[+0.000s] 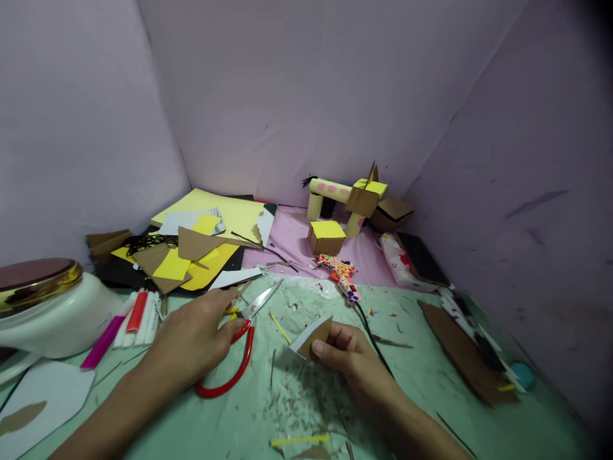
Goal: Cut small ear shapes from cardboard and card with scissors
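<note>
My right hand (347,351) pinches a small piece of brown cardboard (313,338) between thumb and fingers; its upper-left edge is pale white. My left hand (201,326) is closed over the upper handle of a pair of scissors (247,351) with red handles. Their blades point up and to the right, slightly apart, close above the table. Part of that handle is hidden by my thumb and fingers. Just right of the blades, a thin yellow strip (280,327) lies on the green table. Another yellow strip (300,441) lies near the front edge.
Behind stands a yellow toilet-roll-like animal figure (330,189), beside a cardboard box with a yellow top (326,237). A colourful glue gun (341,275) trails a black cable. Paper sheets (215,207) are piled back left, near markers (138,319) and a white pot (86,313). Cardboard (460,351) lies right.
</note>
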`<act>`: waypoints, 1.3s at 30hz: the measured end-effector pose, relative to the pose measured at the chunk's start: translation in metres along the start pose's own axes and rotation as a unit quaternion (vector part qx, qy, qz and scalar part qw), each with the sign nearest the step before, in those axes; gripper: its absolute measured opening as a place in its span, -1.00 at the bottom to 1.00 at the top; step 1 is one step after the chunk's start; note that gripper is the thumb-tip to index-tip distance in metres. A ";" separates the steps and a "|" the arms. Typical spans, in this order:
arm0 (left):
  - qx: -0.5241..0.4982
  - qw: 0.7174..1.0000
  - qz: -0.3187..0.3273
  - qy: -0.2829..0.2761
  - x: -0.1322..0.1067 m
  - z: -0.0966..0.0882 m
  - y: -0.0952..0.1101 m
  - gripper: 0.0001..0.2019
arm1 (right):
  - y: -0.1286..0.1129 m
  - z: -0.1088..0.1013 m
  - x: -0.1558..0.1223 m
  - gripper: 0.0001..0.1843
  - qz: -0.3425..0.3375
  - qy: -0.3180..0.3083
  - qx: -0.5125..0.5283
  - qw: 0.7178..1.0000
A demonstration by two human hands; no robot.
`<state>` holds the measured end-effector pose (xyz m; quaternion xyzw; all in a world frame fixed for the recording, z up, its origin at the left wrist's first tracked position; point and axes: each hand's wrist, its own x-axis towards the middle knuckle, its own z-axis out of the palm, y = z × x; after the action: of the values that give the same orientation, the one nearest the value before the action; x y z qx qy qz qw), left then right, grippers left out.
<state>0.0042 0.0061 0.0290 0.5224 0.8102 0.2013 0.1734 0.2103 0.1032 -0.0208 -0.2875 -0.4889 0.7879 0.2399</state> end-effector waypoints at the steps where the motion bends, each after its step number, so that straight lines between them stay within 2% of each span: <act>1: -0.052 0.999 -0.005 -0.006 -0.002 0.002 0.005 -0.67 | 0.001 0.001 -0.001 -0.73 -0.002 -0.005 -0.007 1.000; 4: -0.204 0.973 0.023 -0.110 -0.008 0.018 0.023 -0.78 | 0.002 0.007 -0.003 -0.72 -0.009 -0.026 -0.030 0.999; 6: -0.261 0.954 0.016 -0.145 -0.011 0.032 0.031 -0.79 | 0.002 0.009 -0.005 -0.70 -0.005 -0.044 -0.037 0.998; 9: -0.358 0.922 -0.077 -0.126 -0.010 0.048 0.034 -0.78 | 0.001 0.006 -0.003 -0.66 -0.011 -0.032 -0.043 0.998; 13: -0.461 0.865 -0.172 -0.098 -0.005 0.049 0.030 -0.80 | -0.006 -0.005 0.005 -0.54 -0.039 0.054 -0.052 0.996; 16: -0.490 0.847 -0.184 -0.095 -0.004 0.046 0.030 -0.84 | -0.010 -0.011 0.010 -0.56 -0.046 0.070 -0.060 0.995; 19: -0.489 0.846 -0.185 -0.101 -0.005 0.047 0.030 -0.83 | -0.012 -0.012 0.011 -0.64 -0.060 0.053 -0.076 0.994; 23: -0.488 0.850 -0.174 -0.098 -0.005 0.050 0.030 -0.81 | -0.011 -0.011 0.011 -0.68 -0.076 0.061 -0.083 0.992; 28: -0.532 0.827 -0.160 -0.086 -0.006 0.054 0.031 -0.81 | -0.008 -0.009 0.010 -0.73 -0.044 0.046 -0.110 0.992; 31: -0.580 0.790 -0.158 -0.121 -0.009 0.057 0.031 -0.79 | -0.006 -0.008 0.009 -0.74 -0.026 0.042 -0.115 0.992; 35: -0.649 0.718 -0.164 -0.189 -0.013 0.062 0.029 -0.80 | -0.003 -0.008 0.009 -0.72 -0.019 0.043 -0.117 0.992; 37: -0.678 0.672 -0.178 -0.238 -0.014 0.062 0.028 -0.84 | -0.002 -0.008 0.008 -0.66 -0.032 0.071 -0.137 0.988; 39: -0.697 0.627 -0.198 -0.287 -0.015 0.061 0.028 -0.89 | -0.002 -0.008 0.006 -0.59 -0.081 0.130 -0.190 0.970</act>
<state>0.0618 0.0117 -0.0082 0.1042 0.4210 0.5068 0.7450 0.2114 0.1131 -0.0230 -0.3872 -0.6159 0.6141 0.3058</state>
